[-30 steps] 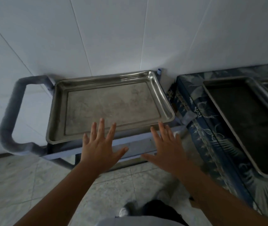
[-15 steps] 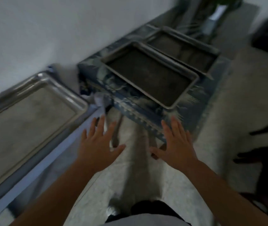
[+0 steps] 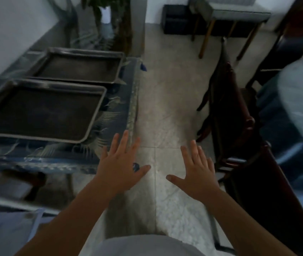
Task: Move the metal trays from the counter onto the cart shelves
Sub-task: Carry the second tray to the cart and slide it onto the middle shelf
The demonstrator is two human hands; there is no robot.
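The view has swung off the cart to the counter [image 3: 110,115] — two trays there, near tray [image 3: 41,111] ahead-left of both spread, empty hands. Left hand [image 3: 121,163] is nearer than right hand [image 3: 196,172]; the tray's long axis runs left-right.

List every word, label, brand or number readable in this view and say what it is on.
None can be read. The two metal trays show bare metal with no marking, and the blue counter cover carries only a pale pattern, no lettering. Both hands are empty and open.
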